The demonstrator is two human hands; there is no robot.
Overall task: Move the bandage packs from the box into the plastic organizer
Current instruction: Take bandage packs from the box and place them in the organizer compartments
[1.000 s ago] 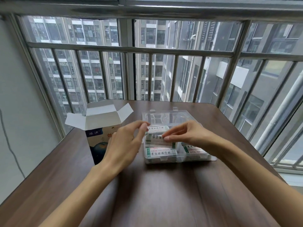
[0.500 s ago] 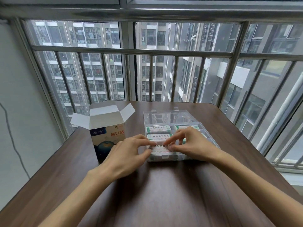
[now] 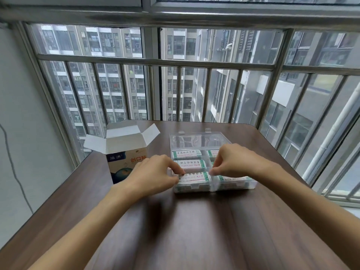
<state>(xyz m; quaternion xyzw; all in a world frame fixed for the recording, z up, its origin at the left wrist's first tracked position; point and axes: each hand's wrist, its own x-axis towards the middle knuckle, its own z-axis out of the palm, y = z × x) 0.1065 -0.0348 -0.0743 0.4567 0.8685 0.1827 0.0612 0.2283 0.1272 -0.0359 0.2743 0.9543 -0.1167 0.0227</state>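
Left hand (image 3: 153,172) and right hand (image 3: 235,162) have come down together, each pinching an end of the bandage pack (image 3: 194,177), now seated in the organizer's (image 3: 233,187) near-left compartment; earlier it hovered higher. Likely another pack follows. Leftward, the opened box (image 3: 124,152) reads "创口贴".

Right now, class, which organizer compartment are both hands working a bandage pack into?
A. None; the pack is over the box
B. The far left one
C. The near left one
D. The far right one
C: the left hand and right hand pinch the ends of a bandage pack in the near left compartment of the plastic organizer.
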